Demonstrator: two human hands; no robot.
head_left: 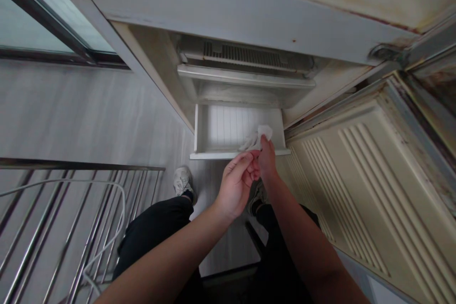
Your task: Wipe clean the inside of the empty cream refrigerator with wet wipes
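My right hand (pixel 267 159) pinches a crumpled white cloth or tissue (pixel 257 137) over the front rim of a pulled-out white drawer (pixel 228 154) in an open fridge compartment. My left hand (pixel 237 185) is right beside it, fingers curled and touching the right hand, with nothing visible in them. The drawer has a ribbed white floor and looks bare apart from the cloth.
The fridge door (pixel 377 185) with its ribbed inner panel stands open at the right. Above the drawer is a shelf and a vent grille (pixel 245 54). A metal wire rack (pixel 71 228) with a white cable is at the lower left. My feet stand below the drawer.
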